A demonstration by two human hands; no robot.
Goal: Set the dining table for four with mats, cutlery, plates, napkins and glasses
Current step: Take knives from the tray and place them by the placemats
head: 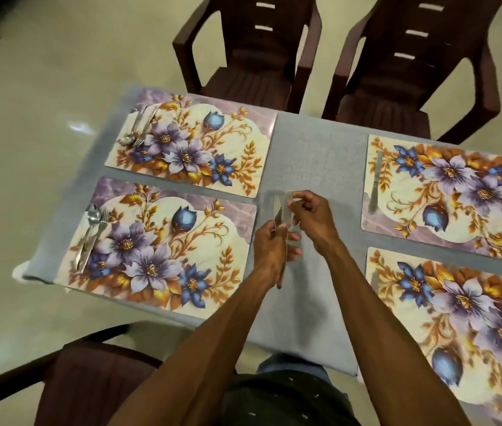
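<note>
- While the left hand point(269, 250) closes its grip round two knives point(278, 215), blades point away, handles toward the person.
- Right hand point(312, 218) pinches one blade tip, above the bench point(305, 155).

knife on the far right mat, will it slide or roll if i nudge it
The knife lies flat on the glossy far right mat, so it probably slides rather than rolls. It looks like thin rigid metal, likely stiff and fairly light.

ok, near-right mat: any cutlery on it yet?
None visible. The near-right mat shows only its flower print, though its right edge is cut off. The left hand holds knives above the table.
</note>
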